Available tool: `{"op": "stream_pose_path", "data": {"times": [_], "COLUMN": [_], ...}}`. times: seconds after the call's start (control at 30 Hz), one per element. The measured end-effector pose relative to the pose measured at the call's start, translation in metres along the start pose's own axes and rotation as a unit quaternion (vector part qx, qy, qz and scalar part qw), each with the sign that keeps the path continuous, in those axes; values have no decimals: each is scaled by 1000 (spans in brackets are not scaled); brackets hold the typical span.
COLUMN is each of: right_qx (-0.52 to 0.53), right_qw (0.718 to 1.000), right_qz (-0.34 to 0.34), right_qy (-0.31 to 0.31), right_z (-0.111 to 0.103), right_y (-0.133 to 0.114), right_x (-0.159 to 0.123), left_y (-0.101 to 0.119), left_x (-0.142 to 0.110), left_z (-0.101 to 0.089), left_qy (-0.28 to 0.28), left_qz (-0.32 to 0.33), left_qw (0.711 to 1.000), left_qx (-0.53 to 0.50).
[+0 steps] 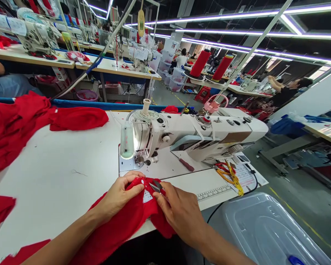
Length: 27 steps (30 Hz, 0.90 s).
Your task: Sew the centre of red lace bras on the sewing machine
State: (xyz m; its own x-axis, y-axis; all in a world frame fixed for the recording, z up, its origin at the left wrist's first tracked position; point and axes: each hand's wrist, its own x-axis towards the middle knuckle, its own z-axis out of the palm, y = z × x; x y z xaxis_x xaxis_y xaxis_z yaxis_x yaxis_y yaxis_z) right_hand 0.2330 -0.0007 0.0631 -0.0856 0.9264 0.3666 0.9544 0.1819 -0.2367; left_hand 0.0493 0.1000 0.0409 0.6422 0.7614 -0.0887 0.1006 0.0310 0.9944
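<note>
A piece of red fabric [121, 224] hangs over the table's front edge, just in front of the sewing machine [171, 132]. Its upper edge is pinched between the thumb and fingers of my left hand [124, 193]. My right hand [182, 211] is closed around small thread snips [156, 187], whose blades point up and left at the fabric beside a white patch [147, 196]. The handles are mostly hidden in my palm. Whether the blades touch the cloth I cannot tell.
Red fabric heaps [13, 125] lie at the left. A screwdriver [183, 162], orange-handled scissors [223, 170] and a yellow tape measure [235, 180] rest on the right side. A clear plastic lid [267, 224] is at lower right. Other people sit at machines farther back.
</note>
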Motion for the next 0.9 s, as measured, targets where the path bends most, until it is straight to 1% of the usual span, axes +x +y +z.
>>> {"op": "stream_pose_path", "data": {"times": [0.03, 0.07, 0.13, 0.17, 0.2, 0.23, 0.27, 0.3, 0.37, 0.43, 0.53, 0.6, 0.7, 0.9], "right_qx": [98, 200, 377, 438, 479, 503, 513, 514, 500, 466, 385, 345, 319, 297], "right_qw": [993, 972, 903, 870, 844, 827, 818, 816, 827, 852, 900, 921, 933, 945], "right_qz": [57, 105, 166, 182, 193, 204, 216, 225, 227, 215, 189, 171, 159, 137], "right_qy": [-36, -70, -122, -135, -143, -147, -146, -139, -121, -104, -77, -63, -52, -29], "right_z": [0, 0, 4, 7, 10, 13, 16, 18, 21, 22, 23, 24, 25, 29], "right_y": [2, 4, 6, 5, 5, 4, 3, 1, -1, -2, -2, -3, -5, -10], "right_x": [3, 7, 17, 21, 25, 28, 30, 32, 32, 31, 27, 24, 21, 18], "left_y": [-1, -2, -4, -5, -6, -6, -6, -6, -6, -7, -10, -11, -13, -14], "left_x": [0, 0, 1, 1, 1, 1, 2, 2, 3, 3, 4, 4, 4, 6], "left_z": [0, 0, -1, -1, -1, -1, -1, -1, -1, 1, 2, 3, 4, 6], "left_qy": [5, 8, 10, 9, 8, 5, 3, 2, 2, 3, 4, 8, 18, 33], "left_qz": [4, 7, 17, 22, 25, 28, 31, 34, 42, 47, 48, 50, 48, 40], "left_qw": [1000, 1000, 999, 999, 999, 999, 999, 999, 999, 998, 999, 998, 997, 995], "left_qx": [7, 13, 25, 31, 37, 41, 43, 41, 34, 28, 22, 29, 54, 80]}}
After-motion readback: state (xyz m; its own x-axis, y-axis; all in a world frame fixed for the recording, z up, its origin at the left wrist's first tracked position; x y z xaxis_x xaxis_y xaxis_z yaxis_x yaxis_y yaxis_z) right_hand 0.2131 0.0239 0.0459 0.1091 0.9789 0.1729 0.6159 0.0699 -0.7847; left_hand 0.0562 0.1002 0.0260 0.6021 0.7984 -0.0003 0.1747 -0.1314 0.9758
